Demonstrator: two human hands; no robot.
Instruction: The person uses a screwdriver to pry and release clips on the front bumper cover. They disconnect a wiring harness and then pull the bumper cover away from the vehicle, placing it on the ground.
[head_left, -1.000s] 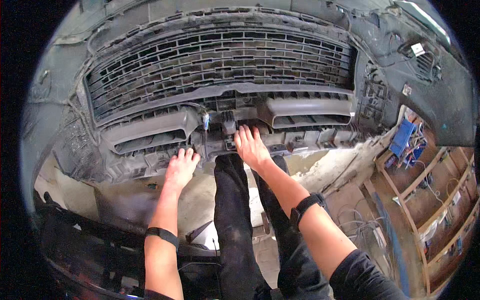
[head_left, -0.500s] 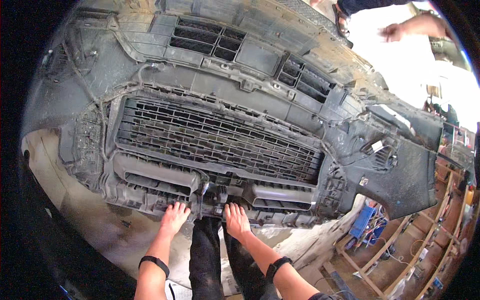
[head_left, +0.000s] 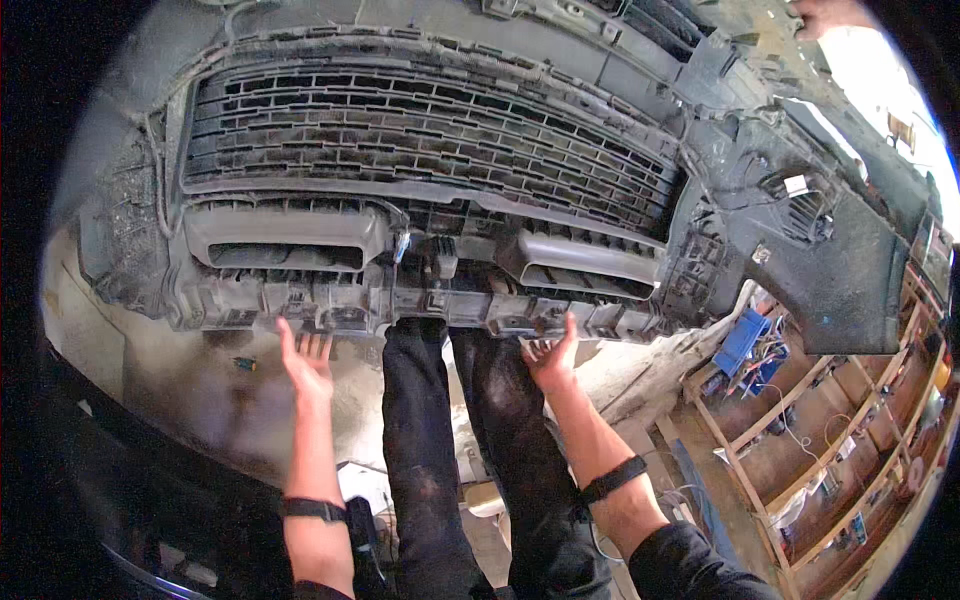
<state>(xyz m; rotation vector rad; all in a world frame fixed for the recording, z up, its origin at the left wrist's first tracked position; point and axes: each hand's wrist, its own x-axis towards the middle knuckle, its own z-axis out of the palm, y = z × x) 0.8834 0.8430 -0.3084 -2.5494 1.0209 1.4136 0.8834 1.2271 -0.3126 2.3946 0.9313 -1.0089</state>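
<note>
A large black car bumper point(head_left: 420, 190) with a slatted grille lies in front of me, its ribbed inner side showing. My left hand point(head_left: 308, 368) is at the bumper's near edge, left of my legs, palm turned up and thumb raised apart from the fingers. On the other side of my legs, my right hand point(head_left: 552, 362) is held likewise, its thumb overlapping the edge in view. Both sets of fingertips reach to the underside of that edge; whether they press on it is hard to tell. Neither hand has closed round anything.
My legs in dark trousers point(head_left: 418, 400) stand right against the bumper. To the right are a wooden rack point(head_left: 745, 435) and a blue box point(head_left: 740, 340) of small items. A black glossy panel point(head_left: 150, 500) fills the lower left. Another person's hand point(head_left: 830, 15) shows at top right.
Both hands have left the bumper's top surface, turned palm up and moved apart to its near edge. My view has tilted down, showing more of my legs.
</note>
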